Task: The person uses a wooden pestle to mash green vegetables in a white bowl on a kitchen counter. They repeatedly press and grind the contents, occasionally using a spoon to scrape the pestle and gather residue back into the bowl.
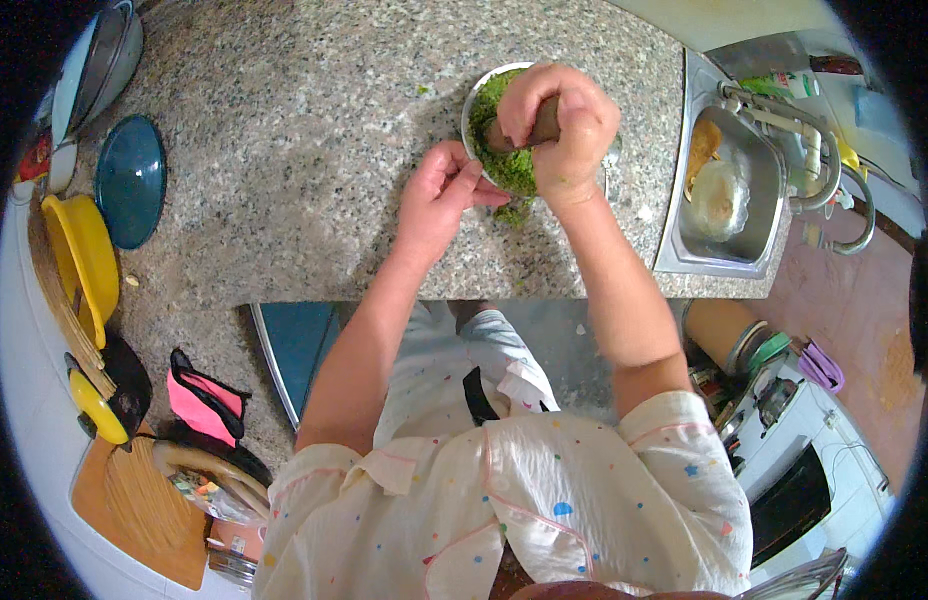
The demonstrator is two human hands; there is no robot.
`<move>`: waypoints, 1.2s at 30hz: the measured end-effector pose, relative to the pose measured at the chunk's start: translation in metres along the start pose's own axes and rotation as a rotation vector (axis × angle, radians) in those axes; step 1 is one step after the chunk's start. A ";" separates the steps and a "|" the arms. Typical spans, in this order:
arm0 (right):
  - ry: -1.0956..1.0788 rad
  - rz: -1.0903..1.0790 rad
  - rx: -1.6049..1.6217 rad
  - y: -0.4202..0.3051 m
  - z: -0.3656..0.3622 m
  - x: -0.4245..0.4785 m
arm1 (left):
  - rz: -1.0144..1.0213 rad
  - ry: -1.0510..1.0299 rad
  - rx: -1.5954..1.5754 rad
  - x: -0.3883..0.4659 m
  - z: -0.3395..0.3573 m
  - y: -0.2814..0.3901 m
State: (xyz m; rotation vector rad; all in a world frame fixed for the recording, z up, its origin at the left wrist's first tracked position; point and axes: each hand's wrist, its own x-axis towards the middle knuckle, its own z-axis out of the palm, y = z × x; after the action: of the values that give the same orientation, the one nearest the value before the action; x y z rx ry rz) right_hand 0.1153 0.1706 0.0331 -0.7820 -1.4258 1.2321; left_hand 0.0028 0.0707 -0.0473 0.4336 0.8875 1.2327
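A white bowl [467,114] full of finely chopped or crushed green stuff [515,174] stands on the speckled granite counter [299,150]. My left hand [443,189] pinches the bowl's near left rim between thumb and fingers. Wrapped around a thick brown handle-like tool [546,124], perhaps a pestle, my right hand [573,124] is over the bowl. The tool's lower end meets the green contents; the hand hides much of the tool and the bowl's right side. Some green bits [513,214] lie on the counter just below the bowl.
Right of the bowl, a steel sink [764,244] holds a clear dish [719,199] under a curved faucet [831,165]. Along the left are a dark blue plate [131,182], a yellow basin [96,262], a pink and black cloth item [205,401] and a wooden board [145,517].
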 end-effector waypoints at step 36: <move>0.129 -0.187 -0.038 0.003 -0.030 0.001 | -0.018 0.014 0.134 -0.004 -0.001 0.000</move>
State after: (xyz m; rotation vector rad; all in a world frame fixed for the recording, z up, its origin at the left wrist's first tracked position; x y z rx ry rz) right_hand 0.1434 0.1805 0.0278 -0.7223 -1.3867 0.9972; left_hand 0.0015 0.0664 -0.0468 0.5233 0.9878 1.1653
